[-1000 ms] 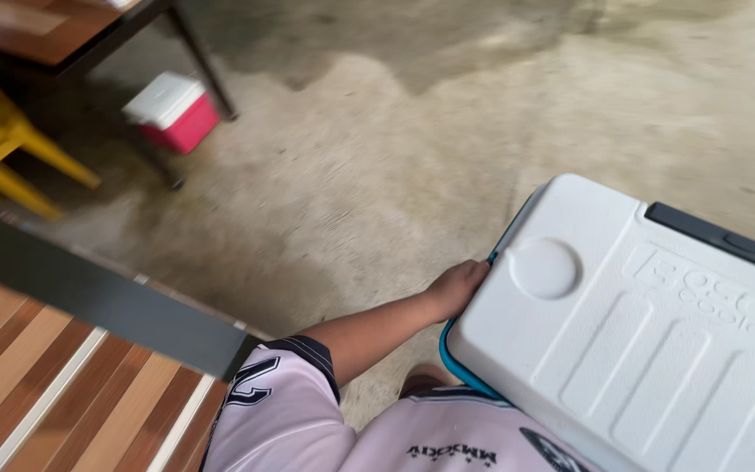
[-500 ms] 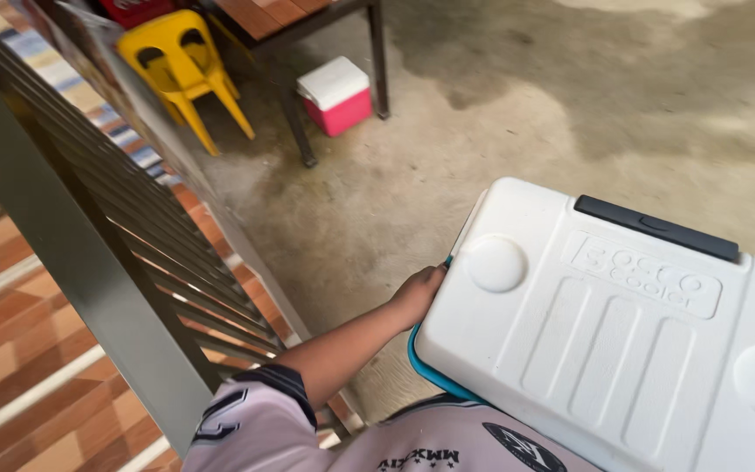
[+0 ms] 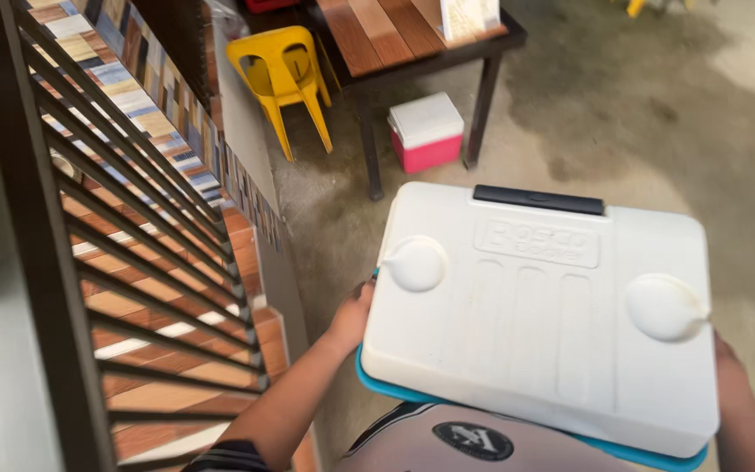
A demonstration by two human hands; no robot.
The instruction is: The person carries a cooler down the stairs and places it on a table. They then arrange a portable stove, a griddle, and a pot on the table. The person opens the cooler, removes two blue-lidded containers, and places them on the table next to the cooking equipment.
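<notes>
A large cooler (image 3: 539,319) with a white lid and a blue body fills the lower right of the view, held level in the air in front of the person's chest, above the concrete floor (image 3: 657,149). Its lid is shut and carries two round moulded cup hollows, one near each end, three shallow ribs between them, and a dark handle bar along the far edge. The left hand (image 3: 351,316) is pressed against the cooler's left end, fingers curled under the lid's rim where the blue shows, so it grips that side. The right hand (image 3: 729,371) is at the right end, mostly hidden behind the lid's corner; it touches the cooler, but how its fingers close cannot be told. Below the cooler, the person's light shirt with a round dark badge shows. Beyond the cooler, on the floor, a small cooler (image 3: 427,131) with a white lid and red body sits under a wooden table (image 3: 395,35) with dark legs. A yellow plastic chair (image 3: 286,74) stands just left of the table. Along the left runs a dark metal railing (image 3: 89,262), with brown tiled steps behind it.
</notes>
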